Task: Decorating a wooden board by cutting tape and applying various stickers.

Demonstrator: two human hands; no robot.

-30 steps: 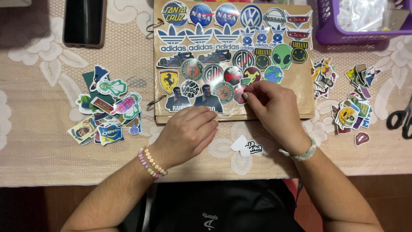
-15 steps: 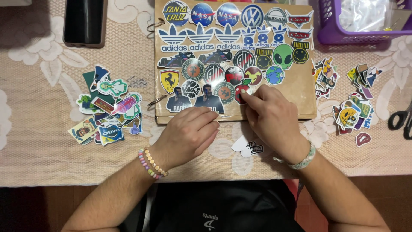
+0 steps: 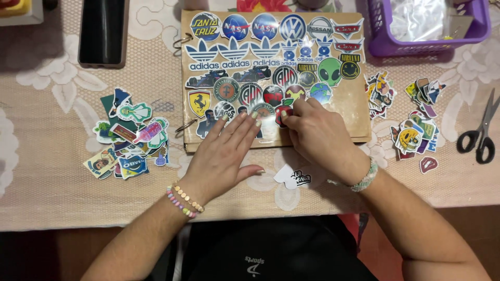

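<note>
Red sticker going down on the near edge of the brown ring-bound cover

The red apple-shaped sticker (image 3: pixel 283 112) sits near the front edge of the brown sticker-covered cover (image 3: pixel 354 104), and your right hand (image 3: pixel 320 138) pinches it with the fingers (image 3: pixel 291 120) curled tight on its edge. Since a moment ago your left hand (image 3: pixel 229 151) has opened from a loose curl and now lies flat, fingers spread and released, pressing the cover just left of the sticker, so the cover is steadied. A peeled white backing scrap (image 3: pixel 296 177) lies on the tabletop (image 3: pixel 62 198) just near your right wrist. Loose sticker piles lie to the left (image 3: pixel 130 140) and right (image 3: pixel 411 119); scissors (image 3: pixel 482 132) at far right, a purple basket (image 3: pixel 427 26) beyond, a dark phone (image 3: pixel 101 31) far left.
</note>
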